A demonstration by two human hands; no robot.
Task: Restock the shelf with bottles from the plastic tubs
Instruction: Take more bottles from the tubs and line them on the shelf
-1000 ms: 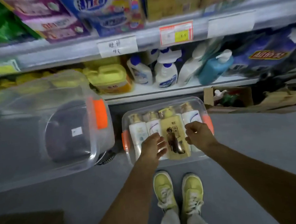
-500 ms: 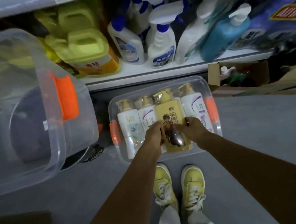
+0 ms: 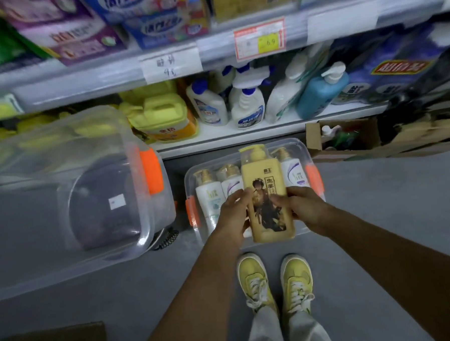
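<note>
- Grey floor (image 3: 377, 214) runs up to a store shelf (image 3: 242, 131) loaded with cleaning goods, price tags on the rail above.
- Far left, a big tub (image 3: 63, 191), clear with an orange latch, stands close to the camera; something dark shows through its wall.
- Behind it on the shelf sit yellow jugs (image 3: 163, 116), then white spray bottles (image 3: 246, 104) and a blue pump bottle (image 3: 321, 95).
- At centre, a small tub (image 3: 193, 187) lies on the floor under the shelf lip, with white bottles (image 3: 209, 194) lying in it.
- Left hand (image 3: 234, 214) and right hand (image 3: 302, 205) hold the yellow bottle (image 3: 268, 194) from either side, fingers curled round its lower half, pump end toward the shelf, lifted over the small tub.
- Judged from this, the bottle is on its way to the shelf; keeping both grips low and tipping it upright before setting it down should stop the pump snagging the upper rail.
- Free space looks scarce: the likeliest gap is between the jugs and the spray bottles, and those could be knocked.
- Right of the small tub, a cardboard box (image 3: 347, 135) with odd items sits on the floor.
</note>
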